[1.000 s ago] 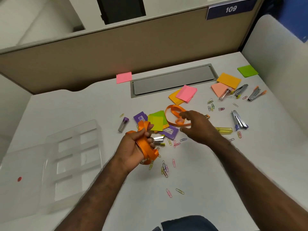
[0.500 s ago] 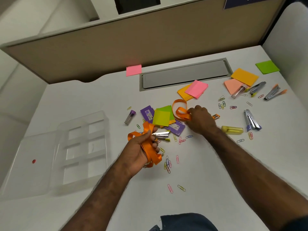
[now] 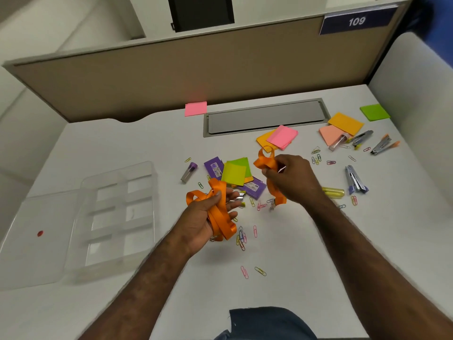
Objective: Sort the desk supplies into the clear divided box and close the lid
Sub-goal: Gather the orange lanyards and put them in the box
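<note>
Head view: 2 hands above bench
Left hand: grips bunched lanyard
Right hand: pinches second lanyard
Box: open, left

The number "109" stands in white on a dark blue sign on top of the tan wall. The purple boxes' labels are too small to read.

One head-worn camera looks steeply down, close over the desk.
</note>
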